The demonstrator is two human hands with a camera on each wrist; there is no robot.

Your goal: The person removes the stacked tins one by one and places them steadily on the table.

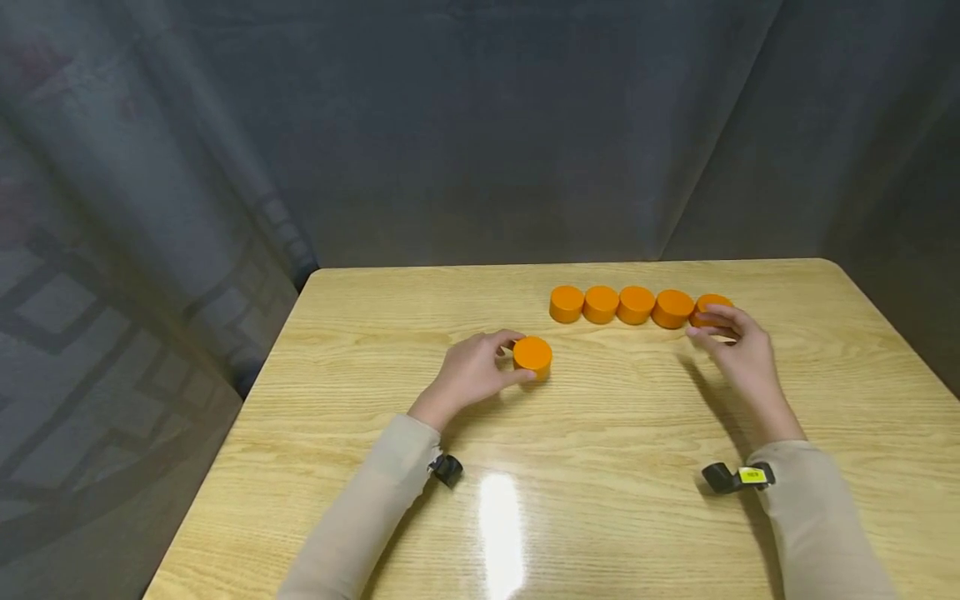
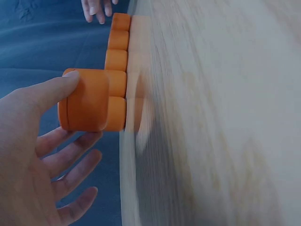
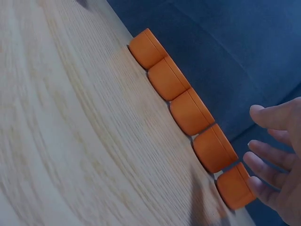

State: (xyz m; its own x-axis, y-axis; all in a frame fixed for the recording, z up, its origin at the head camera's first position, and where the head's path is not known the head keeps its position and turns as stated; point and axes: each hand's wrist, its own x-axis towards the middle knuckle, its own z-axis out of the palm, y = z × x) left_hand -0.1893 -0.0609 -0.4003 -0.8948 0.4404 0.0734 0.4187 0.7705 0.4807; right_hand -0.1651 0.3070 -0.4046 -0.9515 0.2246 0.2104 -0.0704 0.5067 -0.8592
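Note:
My left hand (image 1: pixel 474 371) pinches an orange round lidded container (image 1: pixel 533 356) between thumb and fingers, near the middle of the table. In the left wrist view the thumb lies across the side of this container (image 2: pixel 88 101), which seems held a little above the wood. Several matching containers stand side by side in a row (image 1: pixel 636 306) near the table's back edge. At the row's right end my right hand (image 1: pixel 742 354) hovers over the last container (image 3: pixel 235 187), fingers apart and loosely bent. Whether a fingertip touches that container I cannot tell.
The light wooden table (image 1: pixel 360 333) has a rounded back edge. A dark grey cloth (image 1: pixel 487 133) hangs behind it and at both sides. Each wrist wears a small black camera (image 1: pixel 447 470). A bright light reflection lies on the table's front part.

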